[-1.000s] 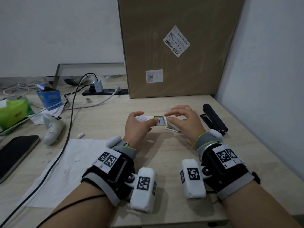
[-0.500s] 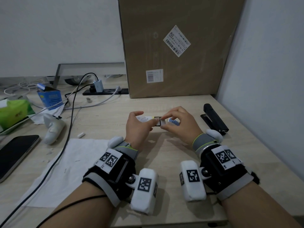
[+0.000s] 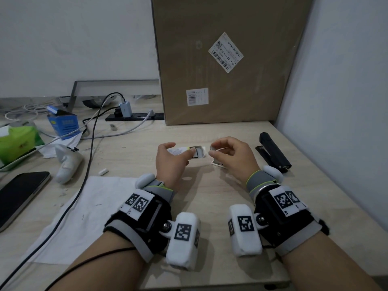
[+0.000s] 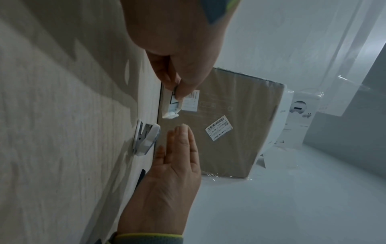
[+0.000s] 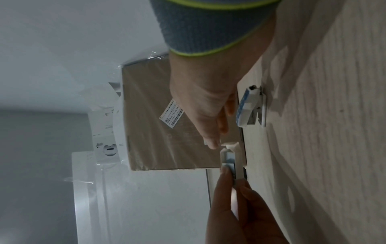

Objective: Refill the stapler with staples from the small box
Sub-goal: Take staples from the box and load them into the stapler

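Observation:
My left hand (image 3: 178, 149) pinches the small white staple box (image 3: 198, 153) just above the desk, its inner tray slid partly out to the right. In the left wrist view the box (image 4: 171, 107) hangs from my thumb and fingers. My right hand (image 3: 212, 150) hovers at the box's open end with its fingers nearly straight and holding nothing; in the right wrist view its fingertips (image 5: 213, 142) are at the box's end flap. A small white and blue stapler (image 5: 250, 107) lies on the desk under that hand. A black stapler (image 3: 273, 152) lies further right.
A large cardboard box (image 3: 226, 59) stands against the wall behind. On the left are a power strip (image 3: 134, 117) with cables, a white controller (image 3: 67, 162), a phone (image 3: 19, 196), a blue carton (image 3: 63, 122) and a white sheet (image 3: 84, 206). A wall borders the desk's right edge.
My right hand, which was pinching the box's open end half a second ago, has let go and drawn slightly right. The left hand still holds the box in the same place.

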The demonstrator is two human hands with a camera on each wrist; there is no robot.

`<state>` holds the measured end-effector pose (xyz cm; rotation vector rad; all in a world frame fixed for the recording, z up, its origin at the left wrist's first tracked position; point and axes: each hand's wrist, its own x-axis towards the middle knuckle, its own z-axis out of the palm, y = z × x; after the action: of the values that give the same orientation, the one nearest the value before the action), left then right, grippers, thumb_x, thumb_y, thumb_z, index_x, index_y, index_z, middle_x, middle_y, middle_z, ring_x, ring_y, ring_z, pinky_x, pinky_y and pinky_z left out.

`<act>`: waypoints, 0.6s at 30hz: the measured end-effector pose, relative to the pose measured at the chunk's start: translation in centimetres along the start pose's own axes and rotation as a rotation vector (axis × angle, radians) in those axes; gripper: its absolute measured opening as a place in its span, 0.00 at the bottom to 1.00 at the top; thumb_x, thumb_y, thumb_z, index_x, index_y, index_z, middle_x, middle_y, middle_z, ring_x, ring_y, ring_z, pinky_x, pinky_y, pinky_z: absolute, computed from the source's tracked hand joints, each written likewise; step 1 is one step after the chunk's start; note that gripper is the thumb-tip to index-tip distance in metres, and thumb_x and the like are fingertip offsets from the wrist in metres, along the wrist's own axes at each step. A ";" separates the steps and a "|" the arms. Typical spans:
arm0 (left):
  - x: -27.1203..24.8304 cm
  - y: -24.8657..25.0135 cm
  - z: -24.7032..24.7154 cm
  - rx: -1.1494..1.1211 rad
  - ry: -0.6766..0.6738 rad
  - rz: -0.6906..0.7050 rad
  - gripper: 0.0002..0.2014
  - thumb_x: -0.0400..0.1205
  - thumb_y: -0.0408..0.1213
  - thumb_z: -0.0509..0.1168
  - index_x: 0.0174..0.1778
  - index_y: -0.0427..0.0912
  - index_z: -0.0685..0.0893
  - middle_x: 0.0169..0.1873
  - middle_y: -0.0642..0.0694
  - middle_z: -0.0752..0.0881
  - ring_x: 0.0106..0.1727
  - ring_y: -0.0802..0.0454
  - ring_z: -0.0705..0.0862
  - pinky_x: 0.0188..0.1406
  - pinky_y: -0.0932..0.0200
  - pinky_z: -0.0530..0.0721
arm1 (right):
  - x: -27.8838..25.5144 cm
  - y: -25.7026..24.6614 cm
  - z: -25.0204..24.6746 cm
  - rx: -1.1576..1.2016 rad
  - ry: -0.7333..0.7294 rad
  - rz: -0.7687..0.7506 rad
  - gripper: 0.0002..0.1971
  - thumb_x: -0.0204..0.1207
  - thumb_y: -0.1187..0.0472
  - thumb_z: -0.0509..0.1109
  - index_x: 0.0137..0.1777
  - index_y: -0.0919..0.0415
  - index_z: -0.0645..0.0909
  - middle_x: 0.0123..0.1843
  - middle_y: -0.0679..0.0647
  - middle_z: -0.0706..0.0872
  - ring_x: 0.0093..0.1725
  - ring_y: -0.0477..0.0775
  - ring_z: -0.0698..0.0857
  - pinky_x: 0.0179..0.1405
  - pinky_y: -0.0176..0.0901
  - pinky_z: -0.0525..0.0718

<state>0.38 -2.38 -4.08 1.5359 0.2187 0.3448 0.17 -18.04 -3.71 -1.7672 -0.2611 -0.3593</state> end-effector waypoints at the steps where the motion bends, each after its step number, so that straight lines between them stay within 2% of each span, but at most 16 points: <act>1: 0.2 -0.1 -0.2 -0.012 0.021 -0.009 0.28 0.70 0.38 0.76 0.63 0.42 0.73 0.45 0.50 0.79 0.36 0.57 0.82 0.39 0.61 0.84 | -0.1 0.0 0.0 -0.016 -0.030 0.008 0.06 0.67 0.65 0.77 0.44 0.60 0.85 0.41 0.52 0.88 0.40 0.48 0.86 0.40 0.37 0.87; 3: 0.5 -0.2 -0.5 -0.036 0.054 -0.016 0.29 0.70 0.38 0.77 0.63 0.41 0.73 0.52 0.44 0.80 0.37 0.56 0.82 0.35 0.64 0.82 | -0.3 0.2 0.1 -0.051 -0.113 0.034 0.06 0.66 0.65 0.78 0.43 0.60 0.86 0.42 0.55 0.89 0.42 0.49 0.87 0.47 0.39 0.88; 5: 0.7 -0.3 -0.7 -0.036 0.064 -0.021 0.29 0.69 0.39 0.77 0.64 0.40 0.73 0.55 0.41 0.80 0.37 0.56 0.83 0.35 0.64 0.82 | -0.5 0.3 0.3 -0.075 -0.201 0.076 0.06 0.66 0.66 0.77 0.43 0.61 0.87 0.42 0.56 0.90 0.41 0.48 0.87 0.46 0.39 0.88; 6: 0.7 -0.3 -0.7 -0.035 0.062 -0.026 0.29 0.69 0.39 0.77 0.64 0.40 0.73 0.55 0.41 0.80 0.38 0.56 0.83 0.35 0.64 0.82 | -0.5 0.3 0.3 -0.107 -0.244 0.083 0.06 0.66 0.67 0.77 0.43 0.61 0.88 0.41 0.55 0.90 0.39 0.47 0.86 0.45 0.37 0.87; 9: 0.7 -0.3 -0.6 -0.033 0.044 -0.033 0.29 0.69 0.40 0.77 0.63 0.40 0.74 0.56 0.40 0.80 0.38 0.56 0.83 0.36 0.64 0.82 | -0.5 0.3 0.2 -0.308 -0.348 0.049 0.08 0.65 0.67 0.77 0.44 0.58 0.88 0.41 0.50 0.89 0.39 0.44 0.84 0.40 0.21 0.79; 11: 0.7 -0.3 -0.6 -0.021 0.034 -0.034 0.29 0.69 0.41 0.77 0.63 0.41 0.74 0.56 0.40 0.80 0.38 0.56 0.83 0.37 0.63 0.82 | -0.6 0.2 0.1 -0.376 -0.387 0.035 0.09 0.65 0.67 0.76 0.46 0.59 0.88 0.41 0.49 0.88 0.42 0.45 0.85 0.41 0.18 0.77; 13: 0.8 -0.3 -0.6 0.000 0.032 -0.036 0.29 0.68 0.42 0.78 0.63 0.42 0.74 0.56 0.41 0.81 0.40 0.54 0.84 0.42 0.59 0.84 | -0.6 0.3 0.0 -0.382 -0.412 0.038 0.11 0.66 0.68 0.76 0.48 0.59 0.88 0.43 0.50 0.89 0.46 0.47 0.86 0.44 0.18 0.77; 15: 0.7 -0.3 -0.6 0.035 0.037 -0.042 0.31 0.64 0.47 0.79 0.60 0.46 0.75 0.57 0.41 0.82 0.49 0.48 0.85 0.55 0.50 0.86 | -0.6 0.4 0.0 -0.395 -0.442 0.041 0.11 0.66 0.69 0.76 0.48 0.58 0.89 0.46 0.52 0.90 0.49 0.48 0.86 0.48 0.20 0.77; 18: 0.6 -0.3 -0.6 0.060 0.037 -0.060 0.32 0.58 0.52 0.77 0.57 0.49 0.75 0.58 0.42 0.82 0.57 0.44 0.84 0.61 0.43 0.84 | -0.6 0.2 0.0 -0.416 -0.425 0.025 0.10 0.65 0.65 0.77 0.47 0.55 0.89 0.48 0.53 0.91 0.48 0.48 0.86 0.52 0.31 0.80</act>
<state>0.74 -1.64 -4.34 1.5799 0.3056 0.3219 -0.32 -18.05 -4.09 -2.2502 -0.4924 -0.0108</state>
